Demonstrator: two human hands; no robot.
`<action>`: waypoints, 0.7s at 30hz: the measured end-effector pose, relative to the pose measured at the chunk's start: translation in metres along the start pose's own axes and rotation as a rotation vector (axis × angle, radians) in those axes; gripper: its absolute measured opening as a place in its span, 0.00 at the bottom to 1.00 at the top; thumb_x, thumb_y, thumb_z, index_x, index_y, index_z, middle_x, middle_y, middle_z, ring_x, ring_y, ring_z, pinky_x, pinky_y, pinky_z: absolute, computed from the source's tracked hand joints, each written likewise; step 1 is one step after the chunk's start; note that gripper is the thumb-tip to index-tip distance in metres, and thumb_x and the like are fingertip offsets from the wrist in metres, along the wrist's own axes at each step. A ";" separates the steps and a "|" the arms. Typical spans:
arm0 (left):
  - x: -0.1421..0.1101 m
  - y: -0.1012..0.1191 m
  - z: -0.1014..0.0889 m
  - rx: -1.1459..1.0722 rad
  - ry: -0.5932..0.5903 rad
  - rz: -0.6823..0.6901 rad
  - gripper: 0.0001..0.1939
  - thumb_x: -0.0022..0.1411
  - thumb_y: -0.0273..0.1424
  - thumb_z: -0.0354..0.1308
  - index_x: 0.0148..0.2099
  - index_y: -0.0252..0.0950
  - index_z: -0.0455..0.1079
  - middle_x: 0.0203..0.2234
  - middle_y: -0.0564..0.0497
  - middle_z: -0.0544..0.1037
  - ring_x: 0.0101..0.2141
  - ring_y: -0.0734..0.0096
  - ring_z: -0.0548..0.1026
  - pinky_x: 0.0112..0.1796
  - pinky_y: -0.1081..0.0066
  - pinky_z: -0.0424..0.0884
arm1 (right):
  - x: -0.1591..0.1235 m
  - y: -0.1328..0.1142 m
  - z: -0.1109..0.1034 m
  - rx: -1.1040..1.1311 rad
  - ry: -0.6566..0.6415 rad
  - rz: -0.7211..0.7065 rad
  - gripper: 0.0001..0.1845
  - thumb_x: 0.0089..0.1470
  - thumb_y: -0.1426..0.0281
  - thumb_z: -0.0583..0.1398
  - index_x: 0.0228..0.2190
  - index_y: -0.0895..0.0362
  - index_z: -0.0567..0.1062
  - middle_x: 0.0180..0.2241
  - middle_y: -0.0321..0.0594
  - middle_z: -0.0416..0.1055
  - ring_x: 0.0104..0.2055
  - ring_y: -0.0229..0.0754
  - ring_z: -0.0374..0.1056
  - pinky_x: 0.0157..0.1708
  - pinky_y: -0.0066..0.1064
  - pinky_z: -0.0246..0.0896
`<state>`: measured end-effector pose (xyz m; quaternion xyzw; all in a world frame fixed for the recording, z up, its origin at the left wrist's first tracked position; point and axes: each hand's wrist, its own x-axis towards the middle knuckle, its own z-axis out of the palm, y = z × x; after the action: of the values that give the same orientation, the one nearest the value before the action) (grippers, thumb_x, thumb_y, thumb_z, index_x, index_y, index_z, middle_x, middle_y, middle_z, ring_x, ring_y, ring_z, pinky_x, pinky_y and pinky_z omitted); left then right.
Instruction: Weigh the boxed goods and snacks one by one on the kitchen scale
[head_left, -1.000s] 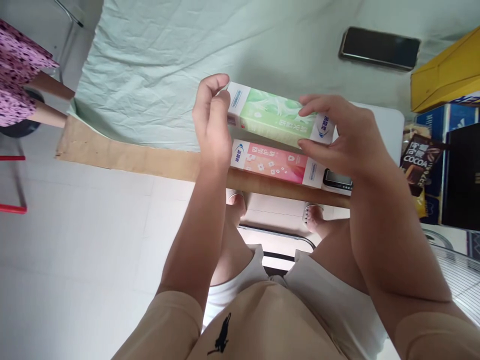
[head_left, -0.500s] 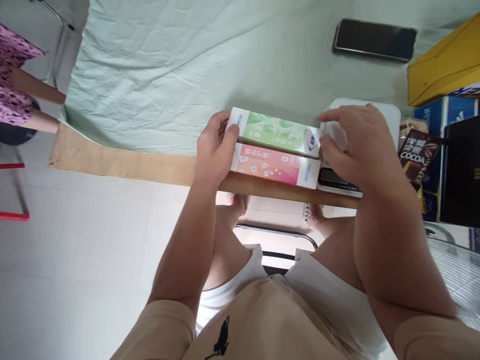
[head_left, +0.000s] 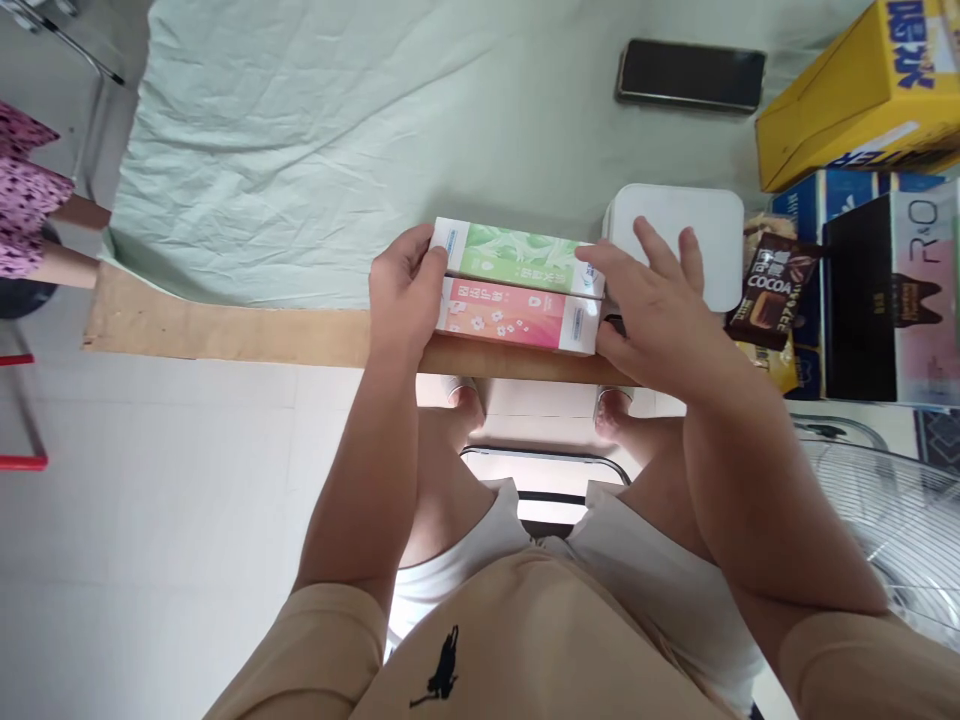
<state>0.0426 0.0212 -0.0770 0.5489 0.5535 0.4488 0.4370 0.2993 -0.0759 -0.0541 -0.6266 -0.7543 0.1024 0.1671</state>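
A green box (head_left: pixel 517 262) and a pink box (head_left: pixel 499 315) lie side by side at the near edge of the table, long sides touching. My left hand (head_left: pixel 401 295) is curled round their left ends. My right hand (head_left: pixel 652 315) is at their right ends, with its index finger on the green box and its thumb by the pink one. Its other fingers spread over a white scale (head_left: pixel 712 230).
A pale green cloth (head_left: pixel 300 150) covers the table, with a brown board edge (head_left: pixel 225 335) in front. A black phone (head_left: pixel 690 75) lies at the back. A yellow carton (head_left: pixel 847 100), a cocoa packet (head_left: pixel 772 290) and a black box (head_left: pixel 855 300) crowd the right. A fan grille (head_left: pixel 885 500) is lower right. A person in pink (head_left: pixel 30 200) is far left.
The green box came down from above the pink one and now lies flat beside it. Both hands lowered with it and closed in on the two boxes' ends.
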 end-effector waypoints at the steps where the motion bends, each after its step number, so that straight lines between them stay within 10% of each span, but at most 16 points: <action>1: 0.000 0.001 0.001 0.016 0.019 -0.002 0.09 0.66 0.37 0.59 0.42 0.39 0.77 0.37 0.49 0.80 0.49 0.54 0.82 0.59 0.48 0.77 | 0.001 -0.001 0.000 -0.005 -0.008 -0.003 0.43 0.50 0.78 0.56 0.67 0.47 0.65 0.70 0.43 0.68 0.79 0.65 0.49 0.75 0.79 0.35; 15: 0.001 0.003 -0.006 -0.220 -0.031 -0.238 0.18 0.58 0.39 0.68 0.52 0.46 0.78 0.59 0.50 0.81 0.64 0.47 0.75 0.70 0.46 0.69 | 0.004 -0.001 -0.001 0.017 -0.009 0.072 0.38 0.54 0.76 0.57 0.66 0.49 0.66 0.69 0.46 0.69 0.80 0.63 0.48 0.76 0.76 0.31; 21: -0.010 0.017 -0.003 -0.170 -0.051 -0.208 0.17 0.61 0.36 0.63 0.52 0.41 0.75 0.53 0.48 0.83 0.60 0.48 0.79 0.65 0.47 0.75 | 0.002 -0.006 -0.009 -0.002 -0.101 0.088 0.36 0.58 0.76 0.54 0.68 0.52 0.64 0.71 0.48 0.66 0.81 0.62 0.45 0.77 0.74 0.33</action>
<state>0.0435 0.0116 -0.0593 0.4607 0.5562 0.4322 0.5400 0.2966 -0.0754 -0.0436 -0.6533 -0.7336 0.1406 0.1236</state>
